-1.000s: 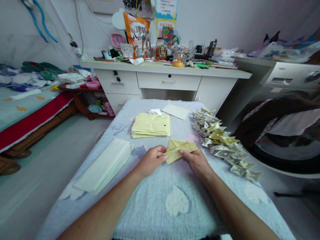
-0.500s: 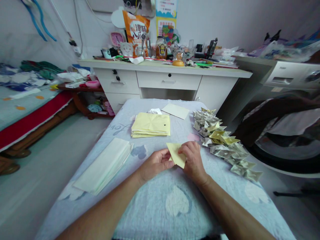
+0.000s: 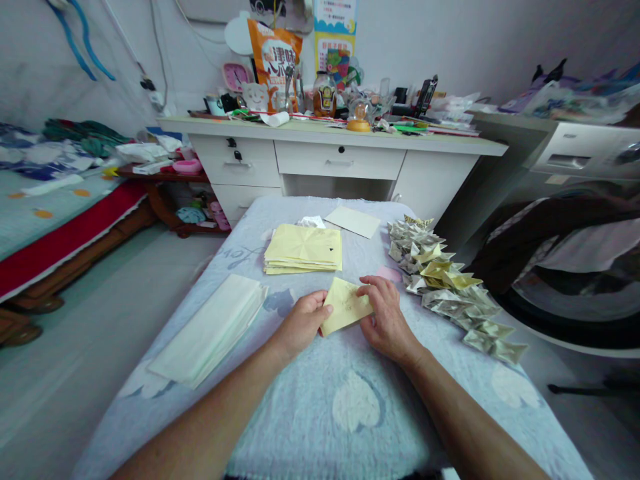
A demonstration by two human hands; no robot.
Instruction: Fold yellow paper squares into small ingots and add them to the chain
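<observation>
A small folded yellow paper [image 3: 344,308] is held between my two hands above the cloth-covered table. My left hand [image 3: 304,323] pinches its left edge, thumb on top. My right hand [image 3: 386,319] grips the right edge, with thumb and fingers closed around it. Faint marks show on the paper's upper face. Beyond it lies a stack of yellow paper sheets [image 3: 303,248], creased on top. To the left rests a long bundle of pale folded paper [image 3: 210,330]. Several folded paper pieces [image 3: 450,283] with pointed tips stand in rows on the right.
A pale flat sheet [image 3: 353,221] and a crumpled white paper [image 3: 311,222] lie at the table's far end. A pink slip [image 3: 389,273] is just beyond my right hand. Behind stands a cluttered white desk [image 3: 340,160]; a washing machine [image 3: 575,167] is at right.
The yellow paper has gone from a pointed, slanting shape to a broader four-sided face turned toward me. My left hand has shifted slightly left along with it.
</observation>
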